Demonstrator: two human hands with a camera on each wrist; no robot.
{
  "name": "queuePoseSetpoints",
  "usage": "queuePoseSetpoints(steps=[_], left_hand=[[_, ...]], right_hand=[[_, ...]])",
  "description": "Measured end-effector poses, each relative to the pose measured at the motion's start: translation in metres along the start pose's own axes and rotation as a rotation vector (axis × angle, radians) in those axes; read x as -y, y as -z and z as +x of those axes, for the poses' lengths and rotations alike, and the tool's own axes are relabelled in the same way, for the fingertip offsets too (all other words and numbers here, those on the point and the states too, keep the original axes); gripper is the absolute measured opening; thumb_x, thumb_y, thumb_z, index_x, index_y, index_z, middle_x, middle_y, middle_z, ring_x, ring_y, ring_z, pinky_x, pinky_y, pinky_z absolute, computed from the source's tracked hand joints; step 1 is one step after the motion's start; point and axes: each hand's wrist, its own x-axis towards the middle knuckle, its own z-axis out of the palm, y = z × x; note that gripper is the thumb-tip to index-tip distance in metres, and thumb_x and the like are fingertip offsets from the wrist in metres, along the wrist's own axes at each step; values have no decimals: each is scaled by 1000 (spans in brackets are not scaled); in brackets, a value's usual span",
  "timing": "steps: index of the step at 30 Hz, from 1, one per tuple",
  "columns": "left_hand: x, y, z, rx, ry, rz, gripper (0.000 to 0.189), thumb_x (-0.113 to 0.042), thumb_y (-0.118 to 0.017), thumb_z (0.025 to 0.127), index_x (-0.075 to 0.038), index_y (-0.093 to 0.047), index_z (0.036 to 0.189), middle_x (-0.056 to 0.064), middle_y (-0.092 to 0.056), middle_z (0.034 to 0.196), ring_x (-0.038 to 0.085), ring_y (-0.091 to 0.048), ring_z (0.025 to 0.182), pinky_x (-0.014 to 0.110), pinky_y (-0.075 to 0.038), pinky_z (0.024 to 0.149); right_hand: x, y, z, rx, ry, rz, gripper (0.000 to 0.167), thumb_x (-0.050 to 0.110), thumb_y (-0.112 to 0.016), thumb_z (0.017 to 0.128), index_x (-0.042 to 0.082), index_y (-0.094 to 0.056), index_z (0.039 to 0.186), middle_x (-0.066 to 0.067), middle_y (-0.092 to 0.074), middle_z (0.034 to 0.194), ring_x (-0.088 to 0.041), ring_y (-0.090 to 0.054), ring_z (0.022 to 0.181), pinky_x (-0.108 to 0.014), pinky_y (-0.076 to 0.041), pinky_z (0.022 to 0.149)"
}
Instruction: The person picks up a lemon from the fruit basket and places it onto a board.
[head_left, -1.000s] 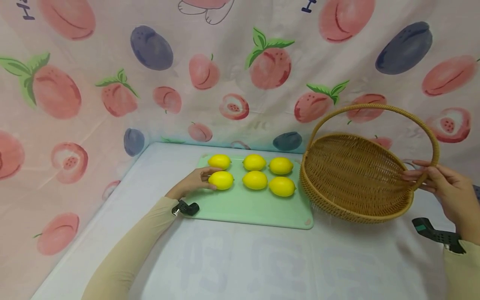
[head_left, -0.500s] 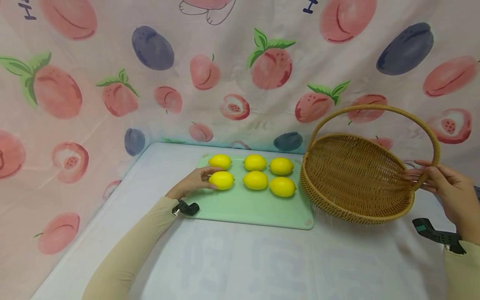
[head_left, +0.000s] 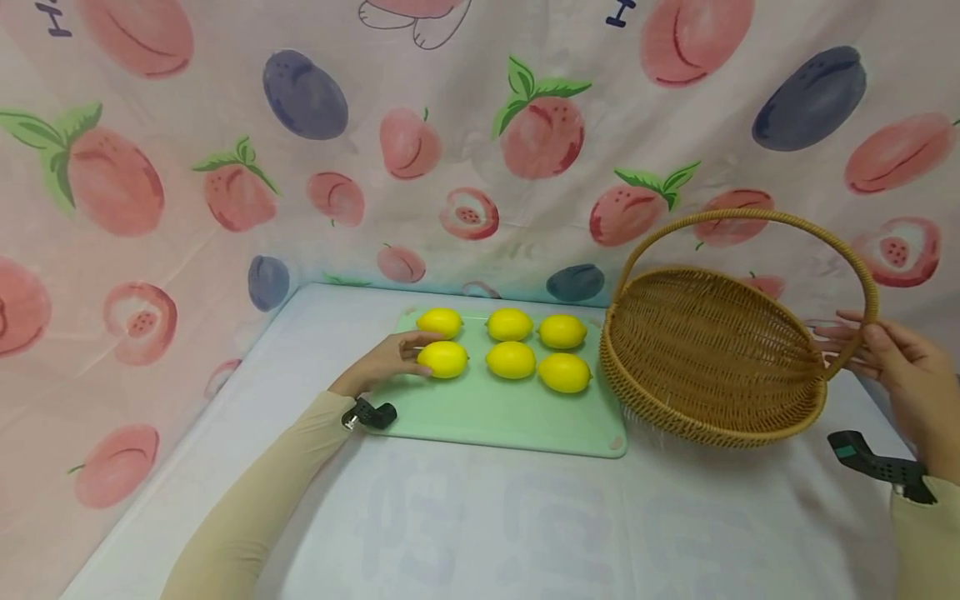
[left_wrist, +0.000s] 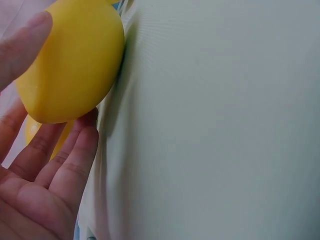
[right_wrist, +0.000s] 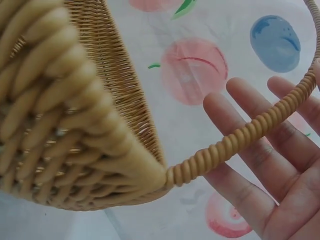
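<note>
My left hand [head_left: 386, 362] is around a lemon [head_left: 444, 359] at the near left of a green cutting board [head_left: 495, 417]. In the left wrist view, the thumb [left_wrist: 25, 47] lies on one side of this lemon while the other fingers [left_wrist: 75, 165] curve about its end. On the right, a wicker basket [head_left: 712, 358] leans with its mouth toward me. Its wrapped handle [right_wrist: 250, 132] passes between the thumb and the spread, nearly straight fingers of my right hand [head_left: 911, 375]. Whether those fingers touch the handle is hard to tell.
Several more lemons lie on the board in two rows, among them a far-left lemon [head_left: 440, 322] and a near-right lemon [head_left: 565, 372]. The board rests on a white-covered table [head_left: 480, 517]. A fruit-printed cloth [head_left: 465, 142] hangs behind and at the left.
My right hand has loosened its fingers from the basket's handle and shifted slightly right. The left hand, lemons and basket look almost the same as before.
</note>
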Motion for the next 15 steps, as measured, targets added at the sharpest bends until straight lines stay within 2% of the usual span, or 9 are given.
queuePoseSetpoints(steps=[7, 8, 14, 15], left_hand=[[0, 4, 1, 3, -13, -16, 63, -11, -72, 82, -8, -45, 139, 14, -40, 147, 36, -38, 135, 47, -34, 110], [0, 5, 1, 2, -13, -19, 62, -11, -72, 83, -8, -45, 139, 14, -41, 147, 36, -38, 135, 47, -34, 110], [-6, 12, -1, 7, -62, 0, 59, -10, -68, 86, -5, -44, 139, 19, -46, 142, 36, -41, 133, 45, -38, 108], [-8, 13, -2, 9, -72, 5, 58, -10, -67, 86, -5, -43, 139, 20, -46, 141, 37, -41, 133, 45, -37, 108]], right_hand=[[9, 0, 6, -67, -31, -115, 36, 21, -41, 100, 8, -53, 131, 21, -69, 97, 9, -66, 82, -3, -47, 67], [11, 1, 7, -66, -24, -106, 36, 21, -41, 100, 9, -53, 131, 21, -69, 97, 8, -66, 81, -3, -47, 67], [21, 5, 17, -29, 137, -34, 35, 9, -36, 101, -1, -50, 131, 14, -70, 103, 6, -67, 85, -5, -49, 70], [22, 6, 18, -32, 164, -65, 35, 7, -35, 101, -3, -49, 132, 14, -69, 104, 6, -67, 87, -5, -49, 71]])
